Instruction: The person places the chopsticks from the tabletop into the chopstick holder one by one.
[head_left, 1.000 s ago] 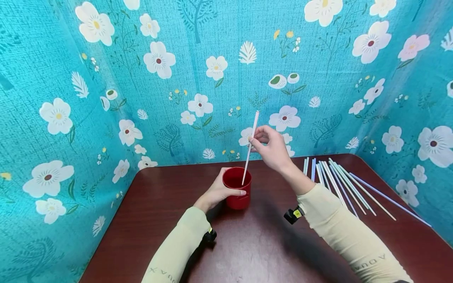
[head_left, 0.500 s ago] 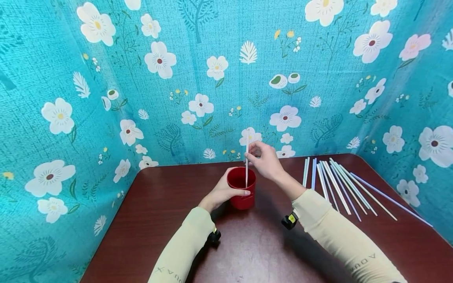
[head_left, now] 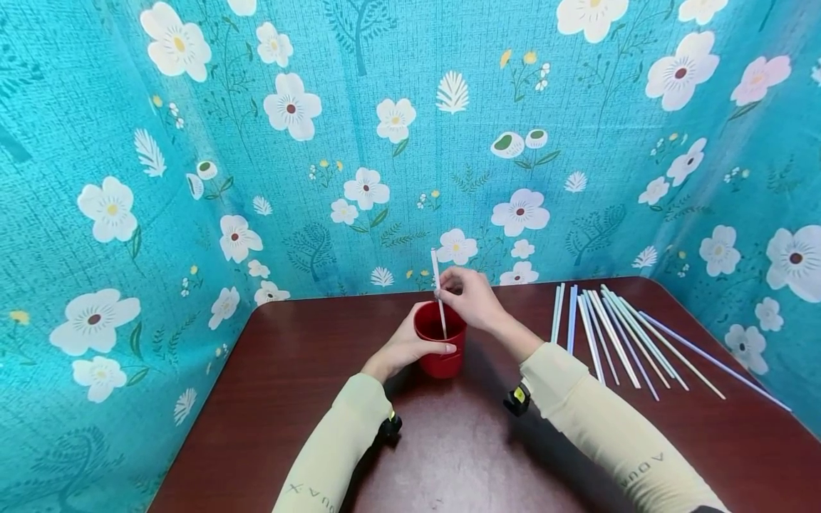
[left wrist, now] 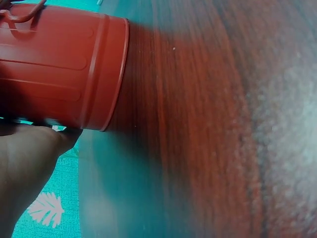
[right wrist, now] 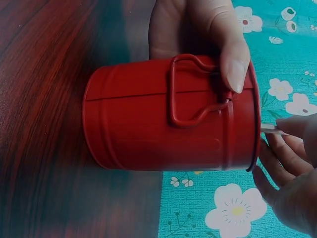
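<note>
A red metal pail (head_left: 442, 365) with a small wire handle stands upright on the table, its mouth facing up. My left hand (head_left: 400, 347) grips it from the left, thumb across the front near the rim. Above the mouth, my right hand (head_left: 474, 299) pinches a pale straw (head_left: 437, 265) between thumb and fingers. The straw's lower end is inside the pail, and its top leans slightly left. In the right wrist view, the right hand (right wrist: 294, 173) is right at the pail's rim. The left wrist view shows the pail's side (left wrist: 54, 64); its bottom inside is hidden.
Several straws (head_left: 618, 335) in white, green, blue and purple lie fanned out on the right of the dark wooden table (head_left: 288, 399). A turquoise flowered cloth (head_left: 359, 142) hangs behind and at both sides.
My right hand has come down and left, lowering the straw into the pail; the straw's top has swung from leaning right to leaning left. The pail has shifted slightly right.
</note>
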A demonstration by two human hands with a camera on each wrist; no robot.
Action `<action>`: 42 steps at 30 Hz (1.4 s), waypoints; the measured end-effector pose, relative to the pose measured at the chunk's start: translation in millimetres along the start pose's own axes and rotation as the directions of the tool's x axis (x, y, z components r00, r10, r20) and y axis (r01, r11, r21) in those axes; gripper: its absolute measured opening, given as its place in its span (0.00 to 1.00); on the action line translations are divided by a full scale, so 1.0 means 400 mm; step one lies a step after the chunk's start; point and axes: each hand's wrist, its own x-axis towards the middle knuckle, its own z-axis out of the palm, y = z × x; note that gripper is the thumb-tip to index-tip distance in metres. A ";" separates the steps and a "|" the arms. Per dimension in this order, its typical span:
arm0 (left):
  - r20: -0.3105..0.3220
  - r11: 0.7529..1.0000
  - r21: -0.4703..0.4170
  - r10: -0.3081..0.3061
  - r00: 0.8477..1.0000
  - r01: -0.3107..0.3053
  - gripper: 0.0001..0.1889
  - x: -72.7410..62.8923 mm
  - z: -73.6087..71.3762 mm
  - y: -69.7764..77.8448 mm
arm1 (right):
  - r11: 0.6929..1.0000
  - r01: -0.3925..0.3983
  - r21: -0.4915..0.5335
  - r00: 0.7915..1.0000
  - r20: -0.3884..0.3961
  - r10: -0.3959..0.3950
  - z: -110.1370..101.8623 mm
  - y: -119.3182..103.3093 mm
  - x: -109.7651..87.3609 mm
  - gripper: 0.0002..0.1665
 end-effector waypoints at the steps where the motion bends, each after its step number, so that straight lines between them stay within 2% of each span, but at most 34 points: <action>1: 0.000 1.000 0.001 0.000 1.000 0.000 0.44 0.000 0.000 0.000 | 1.000 -0.007 -0.010 1.000 0.005 0.008 0.001 0.001 0.000 0.04; 5: -0.001 1.000 0.008 0.001 1.000 -0.001 0.44 -0.003 0.000 -0.003 | 0.999 -0.029 -0.029 0.999 0.025 0.030 0.004 0.010 0.003 0.05; 12: 0.000 1.000 0.009 0.008 1.000 -0.008 0.44 0.000 0.000 -0.009 | 0.998 -0.055 0.007 0.996 0.076 0.054 0.001 0.030 0.007 0.05; 25: -0.007 1.000 0.026 0.013 1.000 -0.013 0.45 -0.001 0.000 -0.005 | 0.996 -0.086 0.004 0.991 0.104 0.085 -0.027 0.044 0.005 0.11; 36: -0.026 0.999 0.037 -0.003 1.000 0.004 0.43 -0.003 -0.002 -0.006 | 0.994 -0.096 -0.061 0.994 0.053 0.099 -0.104 0.065 0.011 0.10; 42: -0.033 0.999 0.046 -0.004 0.999 0.005 0.44 -0.002 0.001 -0.008 | 0.975 -0.186 -0.123 0.982 -0.009 0.187 -0.167 0.127 0.011 0.13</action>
